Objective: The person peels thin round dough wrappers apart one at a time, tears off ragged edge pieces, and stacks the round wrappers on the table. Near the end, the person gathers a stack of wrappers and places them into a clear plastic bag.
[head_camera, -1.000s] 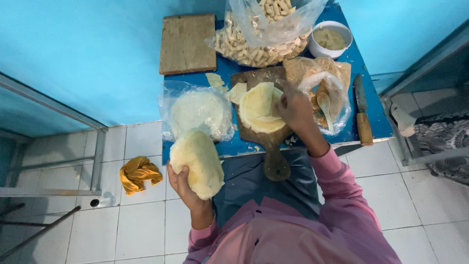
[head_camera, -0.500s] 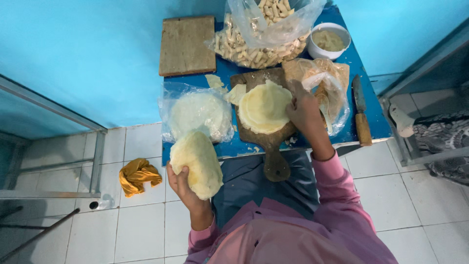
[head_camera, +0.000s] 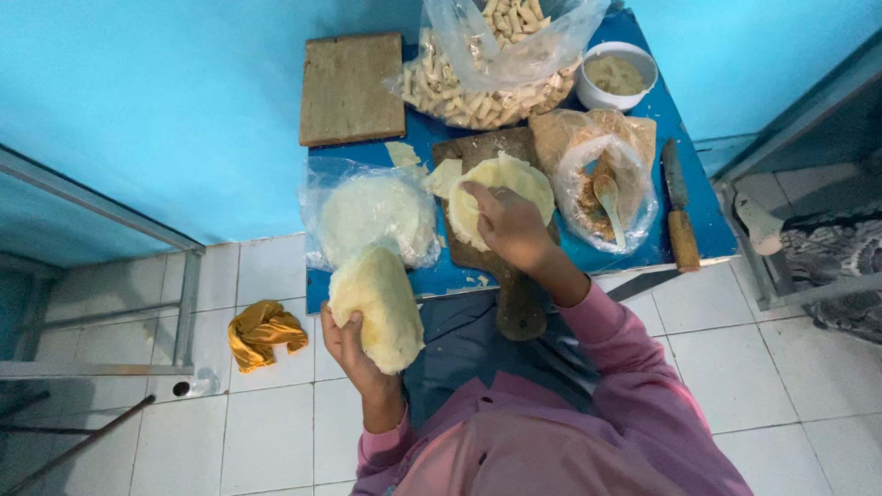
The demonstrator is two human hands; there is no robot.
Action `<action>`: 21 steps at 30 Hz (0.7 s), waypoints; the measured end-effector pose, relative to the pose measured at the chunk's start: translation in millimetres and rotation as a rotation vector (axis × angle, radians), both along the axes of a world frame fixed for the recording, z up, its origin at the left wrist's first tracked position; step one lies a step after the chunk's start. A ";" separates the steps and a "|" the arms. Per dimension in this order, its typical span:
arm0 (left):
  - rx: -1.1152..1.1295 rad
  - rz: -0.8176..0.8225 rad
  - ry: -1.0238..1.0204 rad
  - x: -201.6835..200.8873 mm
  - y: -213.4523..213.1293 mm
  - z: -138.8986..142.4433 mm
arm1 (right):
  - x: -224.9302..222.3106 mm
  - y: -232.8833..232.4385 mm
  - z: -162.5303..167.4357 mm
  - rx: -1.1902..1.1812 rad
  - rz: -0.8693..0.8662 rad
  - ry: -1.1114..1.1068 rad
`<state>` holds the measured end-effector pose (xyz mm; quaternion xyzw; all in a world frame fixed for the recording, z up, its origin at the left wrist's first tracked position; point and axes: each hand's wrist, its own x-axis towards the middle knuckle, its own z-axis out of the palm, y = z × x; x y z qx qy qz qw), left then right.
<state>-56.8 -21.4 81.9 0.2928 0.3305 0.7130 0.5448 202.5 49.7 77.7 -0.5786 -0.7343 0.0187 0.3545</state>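
Pale yellow dough lump [head_camera: 377, 306] was held up in the left hand [head_camera: 354, 344], fingers curled around its lower left side, clear of the table and just in front of its near edge. Right hand [head_camera: 510, 225] was laid palm-down on a flat dough round [head_camera: 501, 197], fingers pressed together and pointed toward the round's upper left. That round was spread on a dark wooden paddle board [head_camera: 514, 294], handle pointed toward the person's lap. Small dough scraps [head_camera: 446, 174] were seen just beside the round, on its left.

Blue table [head_camera: 707, 234] was crowded. A clear bag of flattened dough sheets [head_camera: 372, 211] was lying left of the board, near the held lump. A square wooden block [head_camera: 351, 89] was placed at the far left corner. A big plastic bag of pale rolled pieces [head_camera: 487, 64] was set at the back centre, with a white bowl of beige paste [head_camera: 616, 75] to its right. A bag of brown crumbly filling with a spoon [head_camera: 606, 202] in it was just right of the round. A knife with wooden handle [head_camera: 680, 216] was lying near the right edge.

Pink sleeves were worn on both arms. A yellow cloth [head_camera: 262, 332] was crumpled on the white tiled floor [head_camera: 808, 358], left of the table — well apart from both hands.
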 end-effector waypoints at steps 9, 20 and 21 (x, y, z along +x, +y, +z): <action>0.045 -0.031 -0.012 1.0 2.4 -11.9 | -10.0 -17.4 3.2 0.056 0.091 0.033; 0.000 -0.248 0.000 25.2 8.9 -46.4 | 5.8 -68.6 6.6 -0.012 0.123 0.128; -0.016 -0.279 0.002 31.6 8.4 -48.1 | 3.1 -80.1 7.6 -0.016 0.122 0.200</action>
